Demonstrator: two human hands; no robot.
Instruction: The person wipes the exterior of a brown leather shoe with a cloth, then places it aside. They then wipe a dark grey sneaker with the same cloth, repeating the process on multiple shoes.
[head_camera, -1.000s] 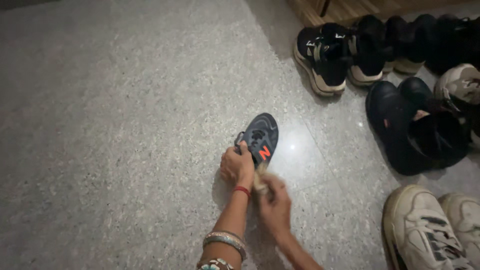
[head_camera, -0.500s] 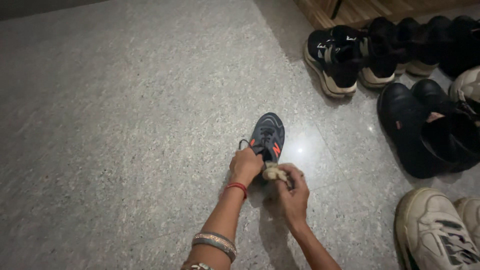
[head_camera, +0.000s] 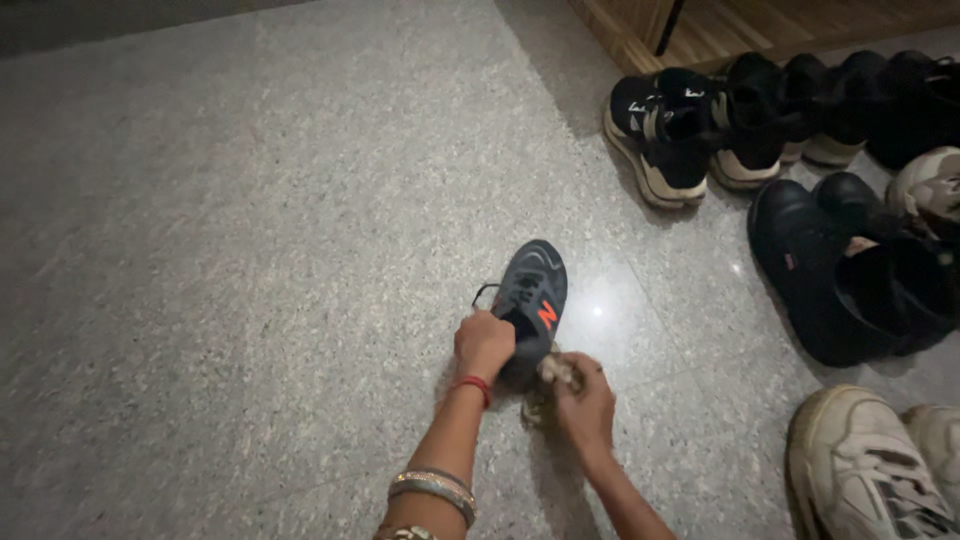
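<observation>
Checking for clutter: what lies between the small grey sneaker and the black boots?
Only bare speckled floor separates the small grey sneaker from the black boots, per the head view.

No packages, signs or screens show. The only label-like marks are logos on the shoes. An orange angular emblem sits on the side of the small grey sneaker (head_camera: 531, 293), just beyond the left hand (head_camera: 484, 342) and right hand (head_camera: 585, 402). A tiny red tag marks the black boot (head_camera: 800, 262), well off to the right.
</observation>
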